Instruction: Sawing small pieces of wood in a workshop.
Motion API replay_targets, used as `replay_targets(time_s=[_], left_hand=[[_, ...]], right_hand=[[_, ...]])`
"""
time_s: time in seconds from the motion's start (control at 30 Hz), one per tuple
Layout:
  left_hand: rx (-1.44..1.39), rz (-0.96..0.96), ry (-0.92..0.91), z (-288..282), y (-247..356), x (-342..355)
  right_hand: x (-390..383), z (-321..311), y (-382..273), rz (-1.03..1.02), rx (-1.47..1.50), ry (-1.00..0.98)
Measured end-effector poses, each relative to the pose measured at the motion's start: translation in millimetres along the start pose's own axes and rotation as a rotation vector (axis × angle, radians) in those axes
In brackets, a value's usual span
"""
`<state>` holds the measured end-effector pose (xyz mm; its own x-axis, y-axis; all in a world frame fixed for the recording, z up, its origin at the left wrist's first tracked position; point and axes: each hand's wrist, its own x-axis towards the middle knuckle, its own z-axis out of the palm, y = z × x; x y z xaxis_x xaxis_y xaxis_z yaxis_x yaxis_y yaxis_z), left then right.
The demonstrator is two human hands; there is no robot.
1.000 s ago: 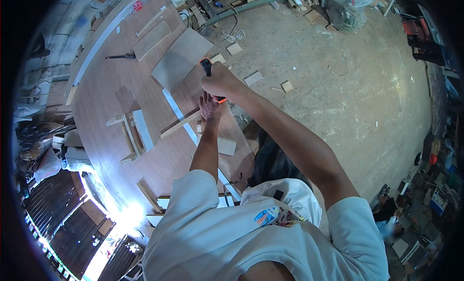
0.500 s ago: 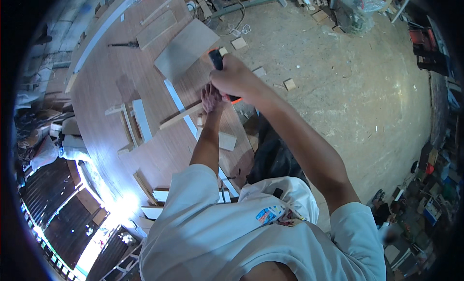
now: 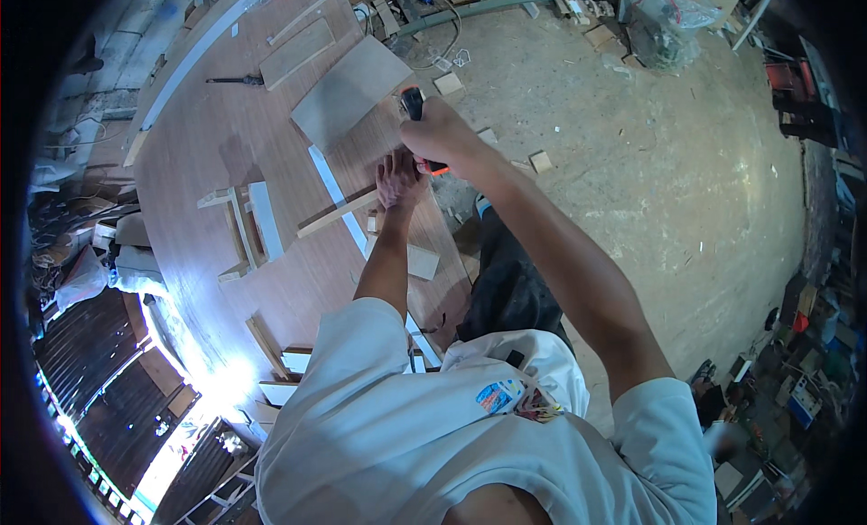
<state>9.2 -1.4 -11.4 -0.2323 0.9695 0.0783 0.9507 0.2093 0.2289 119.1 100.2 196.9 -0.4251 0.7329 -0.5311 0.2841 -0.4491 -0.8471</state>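
Observation:
My left hand (image 3: 400,179) presses down on one end of a narrow wooden strip (image 3: 332,215), near the right edge of the brown tabletop (image 3: 271,146). Its fingers are bent over the wood. Just beyond it, my right hand (image 3: 442,135) is wrapped round the black-and-orange handle of what looks like a handsaw (image 3: 413,102); the blade is hidden from me. Under the strip runs a long white strip (image 3: 327,177). Close to my left wrist are a small wooden block (image 3: 373,222) and a pale board (image 3: 422,262).
A large grey panel (image 3: 350,92) lies beyond my hands, with a smaller board (image 3: 296,54) and a dark slender tool (image 3: 237,80) farther left. A small wooden frame (image 3: 242,227) sits at left. Offcuts (image 3: 540,160) and a plastic bag (image 3: 664,28) are on the floor.
My right hand has shifted slightly right and away from me with the tool handle. My left hand still presses the strip in nearly the same place.

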Motion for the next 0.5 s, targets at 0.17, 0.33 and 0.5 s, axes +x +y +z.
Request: replay_targets(time_s=[0.17,0.33,0.5], left_hand=[[0.018,0.154,0.155,9,-14,-4],[-0.253,0.065,0.163,3,-11,-4],[0.085,0.119,0.089,6,-4,1]], right_hand=[[18,27,27,-0.046,-0.044,0.064],[-13,9,-12,-0.014,0.037,-0.119],[34,23,49,-0.005,-0.015,0.157]])
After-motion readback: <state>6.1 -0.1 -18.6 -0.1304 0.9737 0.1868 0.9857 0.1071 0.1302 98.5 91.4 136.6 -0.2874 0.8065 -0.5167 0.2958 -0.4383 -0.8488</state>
